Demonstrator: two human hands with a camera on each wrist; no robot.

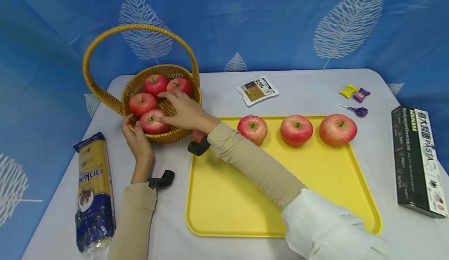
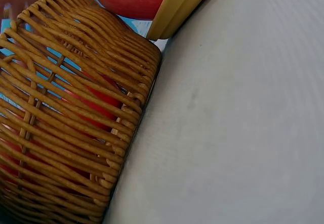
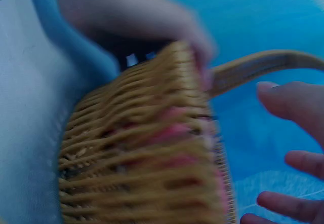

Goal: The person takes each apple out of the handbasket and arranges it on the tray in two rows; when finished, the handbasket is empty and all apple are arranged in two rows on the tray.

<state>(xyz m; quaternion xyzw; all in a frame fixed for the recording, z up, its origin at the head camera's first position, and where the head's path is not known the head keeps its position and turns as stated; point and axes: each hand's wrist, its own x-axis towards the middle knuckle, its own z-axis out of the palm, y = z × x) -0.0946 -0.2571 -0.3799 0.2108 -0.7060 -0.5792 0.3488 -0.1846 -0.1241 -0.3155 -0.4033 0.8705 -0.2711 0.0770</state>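
A wicker basket (image 1: pixel 175 136) with a tall looped handle stands at the back left and holds several red apples (image 1: pixel 142 104). At its near left rim is my left hand (image 1: pixel 139 145), thumb on the rim and fingers around the outside, holding it. My right hand (image 1: pixel 186 110) hovers over the basket's right side, fingers spread and nothing in them. The right wrist view has this right hand (image 3: pixel 298 133) beyond the woven wall, its fingers apart. In the left wrist view, the wicker side (image 2: pixel 76 117) fills the left, with red apple showing through gaps.
A yellow tray (image 1: pixel 238 197) bears a row of apples (image 1: pixel 296 130) along its far edge, one mostly behind my right wrist. Around it lie a pasta bag (image 1: pixel 92 190), a flat food packet (image 1: pixel 257 90), two small candies (image 1: pixel 361 94), a lollipop (image 1: pixel 360 112) and a black pasta box (image 1: pixel 417 160).
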